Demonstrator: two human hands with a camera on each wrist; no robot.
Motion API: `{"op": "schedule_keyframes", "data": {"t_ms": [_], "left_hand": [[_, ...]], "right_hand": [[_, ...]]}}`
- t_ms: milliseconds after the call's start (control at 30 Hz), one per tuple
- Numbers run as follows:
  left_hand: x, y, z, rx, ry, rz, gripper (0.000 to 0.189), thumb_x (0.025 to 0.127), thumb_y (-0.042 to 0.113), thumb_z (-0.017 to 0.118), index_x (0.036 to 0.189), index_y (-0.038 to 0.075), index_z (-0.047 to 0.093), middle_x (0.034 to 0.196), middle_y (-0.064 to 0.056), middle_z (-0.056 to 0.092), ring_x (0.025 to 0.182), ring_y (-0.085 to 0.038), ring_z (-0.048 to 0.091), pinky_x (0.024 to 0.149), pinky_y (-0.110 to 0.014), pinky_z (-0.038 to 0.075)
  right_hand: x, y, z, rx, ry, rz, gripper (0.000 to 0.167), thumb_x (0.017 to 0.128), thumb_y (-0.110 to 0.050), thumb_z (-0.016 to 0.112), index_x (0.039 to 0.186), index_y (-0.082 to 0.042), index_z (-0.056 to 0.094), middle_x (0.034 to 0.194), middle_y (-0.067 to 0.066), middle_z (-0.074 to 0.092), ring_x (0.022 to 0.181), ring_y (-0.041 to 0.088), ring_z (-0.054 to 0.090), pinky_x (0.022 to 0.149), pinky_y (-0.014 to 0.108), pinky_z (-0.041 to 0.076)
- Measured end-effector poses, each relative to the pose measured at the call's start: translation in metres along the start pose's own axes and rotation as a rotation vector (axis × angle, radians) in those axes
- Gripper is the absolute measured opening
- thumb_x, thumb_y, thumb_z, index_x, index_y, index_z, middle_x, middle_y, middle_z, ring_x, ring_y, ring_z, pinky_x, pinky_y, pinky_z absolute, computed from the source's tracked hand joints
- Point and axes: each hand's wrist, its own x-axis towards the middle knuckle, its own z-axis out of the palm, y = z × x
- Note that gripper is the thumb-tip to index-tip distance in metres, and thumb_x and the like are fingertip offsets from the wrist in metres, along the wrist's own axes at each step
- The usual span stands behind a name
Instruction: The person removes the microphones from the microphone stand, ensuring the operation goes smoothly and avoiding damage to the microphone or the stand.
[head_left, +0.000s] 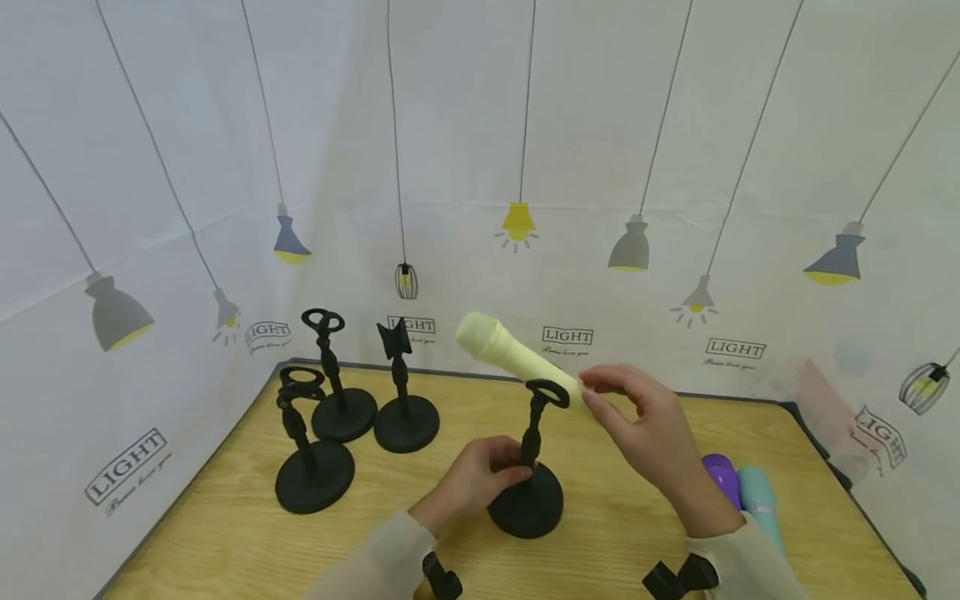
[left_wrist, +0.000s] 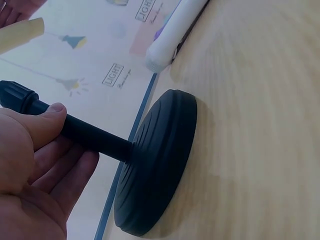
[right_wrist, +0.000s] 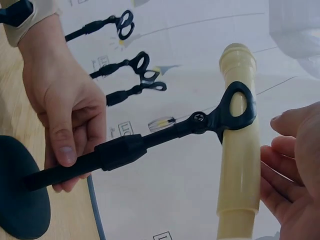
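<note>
My left hand (head_left: 480, 475) grips the post of a black microphone stand (head_left: 528, 500), thumb on one side and fingers on the other. Its round base (left_wrist: 157, 165) is on the table. A pale yellow microphone (head_left: 517, 354) lies tilted at the stand's ring-shaped holder (right_wrist: 237, 107), its head to the left. Part of it shows through the holder's opening. My right hand (head_left: 645, 417) is beside the microphone's tail end. In the right wrist view its thumb stands apart from the barrel and the fingers are loosely bent; whether their tips touch it is unclear.
Several other black stands, one (head_left: 315, 475) nearer than the rest, are at the table's left. Purple (head_left: 722, 477) and turquoise (head_left: 757, 496) microphones lie at right, partly behind my right arm. A white microphone (left_wrist: 172, 37) shows in the left wrist view. Printed cloth walls enclose the table.
</note>
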Motion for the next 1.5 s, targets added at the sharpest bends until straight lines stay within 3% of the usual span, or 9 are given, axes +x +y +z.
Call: {"op": "schedule_keyframes", "data": {"t_ms": [133,333,600,867,1000,1167,1300,1500], "left_hand": [[-0.01,0.003,0.002,-0.01,-0.014,-0.001,0.015,0.102,0.015,0.076,0.117,0.014,0.079,0.114,0.001,0.081,0.107,-0.014,0.076,0.096,-0.03,0.061],[-0.025,0.009,0.006,-0.045,-0.034,0.001,0.014,0.101,0.013,0.078,0.115,0.015,0.08,0.113,0.0,0.081,0.105,-0.011,0.075,0.093,-0.023,0.059],[-0.041,0.015,0.012,-0.066,-0.055,0.01,0.015,0.101,0.014,0.078,0.116,0.014,0.08,0.113,0.003,0.082,0.104,-0.005,0.075,0.093,-0.022,0.059],[-0.052,0.019,0.02,-0.09,-0.062,0.053,0.013,0.1,0.013,0.078,0.113,0.015,0.08,0.113,-0.001,0.082,0.103,-0.003,0.075,0.092,-0.02,0.059],[-0.055,0.019,0.022,-0.109,-0.063,0.058,0.014,0.1,0.012,0.078,0.113,0.015,0.08,0.111,0.0,0.082,0.1,-0.001,0.075,0.09,-0.019,0.059],[-0.059,0.019,0.026,-0.137,-0.062,0.065,0.013,0.1,0.013,0.079,0.113,0.013,0.08,0.111,-0.005,0.082,0.1,-0.001,0.075,0.09,-0.02,0.058],[-0.06,0.018,0.029,-0.21,-0.082,0.064,0.015,0.101,0.012,0.077,0.115,0.009,0.078,0.115,-0.015,0.081,0.104,-0.003,0.076,0.092,-0.019,0.058],[-0.057,0.017,0.032,-0.275,-0.123,0.057,0.011,0.103,0.009,0.072,0.113,0.004,0.074,0.116,-0.017,0.081,0.106,-0.006,0.077,0.094,-0.02,0.058]], "right_hand": [[-0.006,-0.01,-0.003,0.089,-0.029,0.025,0.028,0.096,0.006,0.075,0.122,-0.003,0.076,0.12,0.009,0.078,0.111,-0.001,0.07,0.095,0.012,0.055],[-0.012,-0.024,-0.001,0.177,-0.049,-0.013,0.032,0.094,0.01,0.075,0.124,-0.002,0.075,0.121,0.012,0.077,0.114,0.003,0.072,0.096,0.017,0.058],[-0.017,-0.042,0.0,0.194,-0.08,-0.007,0.036,0.095,0.006,0.077,0.128,-0.01,0.076,0.126,0.009,0.077,0.117,0.003,0.073,0.093,0.02,0.061],[-0.01,-0.07,-0.005,0.059,-0.086,-0.039,0.04,0.09,-0.002,0.085,0.126,-0.017,0.077,0.123,0.0,0.079,0.111,0.007,0.075,0.096,0.019,0.058],[-0.005,-0.083,-0.006,-0.03,-0.128,-0.041,0.041,0.088,-0.01,0.09,0.125,-0.021,0.077,0.122,-0.005,0.079,0.108,0.01,0.075,0.092,0.025,0.06],[0.001,-0.093,-0.005,-0.117,-0.192,-0.027,0.044,0.085,-0.012,0.093,0.126,-0.019,0.077,0.123,-0.007,0.077,0.105,0.012,0.073,0.088,0.033,0.062],[0.004,-0.098,-0.003,-0.156,-0.227,-0.018,0.045,0.086,-0.014,0.093,0.127,-0.017,0.077,0.124,-0.005,0.076,0.102,0.013,0.072,0.084,0.033,0.061],[0.006,-0.101,0.001,-0.177,-0.231,-0.017,0.042,0.086,-0.01,0.092,0.125,-0.014,0.078,0.121,-0.004,0.075,0.1,0.012,0.07,0.082,0.031,0.06]]}}
